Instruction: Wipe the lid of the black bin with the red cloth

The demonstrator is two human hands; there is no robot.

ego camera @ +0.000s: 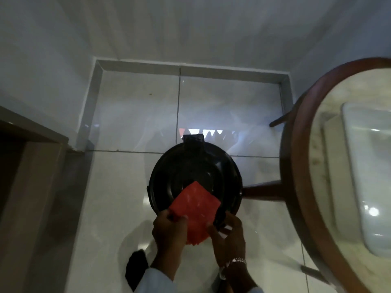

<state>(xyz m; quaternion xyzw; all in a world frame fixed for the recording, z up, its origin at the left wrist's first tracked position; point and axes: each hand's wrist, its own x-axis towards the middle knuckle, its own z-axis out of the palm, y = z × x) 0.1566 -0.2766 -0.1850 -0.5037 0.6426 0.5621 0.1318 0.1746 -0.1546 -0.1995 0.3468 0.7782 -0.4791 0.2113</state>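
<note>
The black bin stands on the white tiled floor below me, its round glossy lid [190,166] closed, with a hinge block at the far side. A folded red cloth [195,205] hangs over the near part of the lid. My left hand [170,233] pinches the cloth's left edge between thumb and fingers. My right hand [227,237], with a metal watch at the wrist, grips the cloth's lower right edge. Whether the cloth touches the lid or hovers just above it I cannot tell.
A round wooden-rimmed table [296,166] with a white basin [372,166] fills the right side, its legs reaching close to the bin. A wooden door frame [31,166] stands at the left. A black shoe [136,269] is on the floor near my left arm. White walls close the corner behind.
</note>
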